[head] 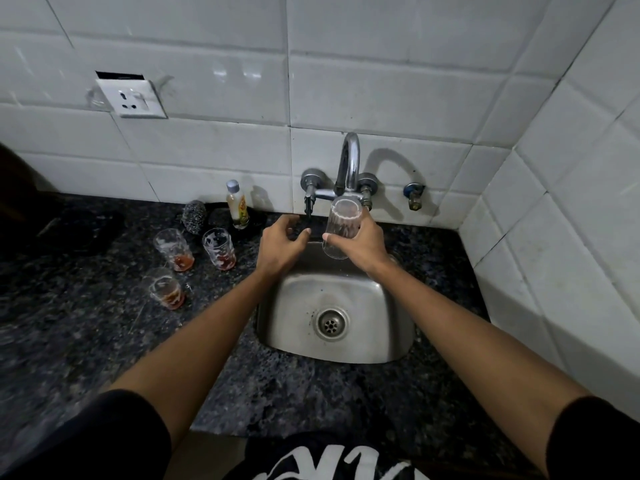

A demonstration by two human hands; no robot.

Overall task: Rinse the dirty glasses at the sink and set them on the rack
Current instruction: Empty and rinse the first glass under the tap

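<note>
My right hand (360, 245) grips a clear ribbed glass (341, 225) held under the chrome tap spout (349, 164), over the back of the steel sink (391, 306). The glass looks tilted, and I cannot tell which end faces up. My left hand (280, 245) hovers beside it with loosely curled fingers near the black tap lever (308, 204), holding nothing. Three dirty glasses with reddish dregs stand on the dark counter to the left: one (175, 251), another (219, 249), and a nearer one (166, 288).
A small bottle of liquid (237, 209) and a steel scrubber (194, 216) sit by the wall left of the tap. A wall socket (133, 98) is above them. A second small valve (414, 195) is on the wall at the right. No rack is in view.
</note>
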